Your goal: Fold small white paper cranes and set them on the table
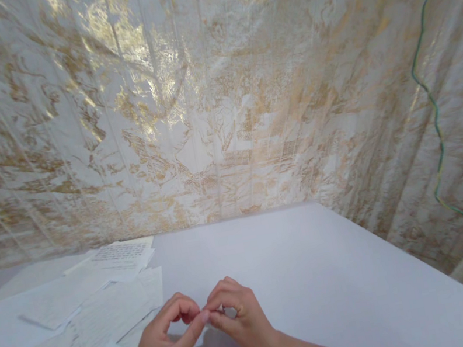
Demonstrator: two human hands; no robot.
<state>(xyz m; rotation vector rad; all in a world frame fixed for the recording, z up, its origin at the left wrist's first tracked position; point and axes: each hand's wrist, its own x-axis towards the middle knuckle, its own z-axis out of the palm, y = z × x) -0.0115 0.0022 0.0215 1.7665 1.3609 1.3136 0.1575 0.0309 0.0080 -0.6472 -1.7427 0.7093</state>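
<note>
Between six and seven o'clock, left hand (161,339) and right hand (244,316) meet, fingertips pinched, anything held indiscernible; papers (104,313) lie toward eight. Delicate fingertip work seems underway, next calling for steadiness.

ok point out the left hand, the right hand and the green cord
Left hand (159,344): head view, middle of the hand.
Right hand (250,321): head view, middle of the hand.
Green cord (438,130): head view, partway down its hanging length.

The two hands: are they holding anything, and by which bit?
I can't tell: the left hand and right hand meet, but anything in their grip is hidden or too small to see.
</note>
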